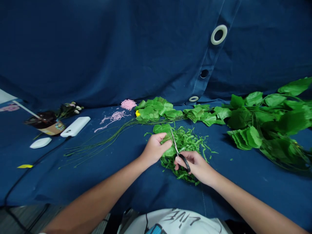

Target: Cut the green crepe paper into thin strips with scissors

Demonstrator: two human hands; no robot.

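My left hand pinches a green artificial leaf over the cloth. In my right hand is a pair of scissors with black handles, its blades pointing up and away beside the leaf. I cannot tell how far the blades are apart. Beneath both hands spreads a heap of curled green clippings. Another rounded green leaf lies just beyond my left hand.
Behind the clippings are a pile of cut leaves and thin green stems. Leafy stems cover the right side. Pink threads, a dark cup with a straw, a white power bank and a black cable lie left.
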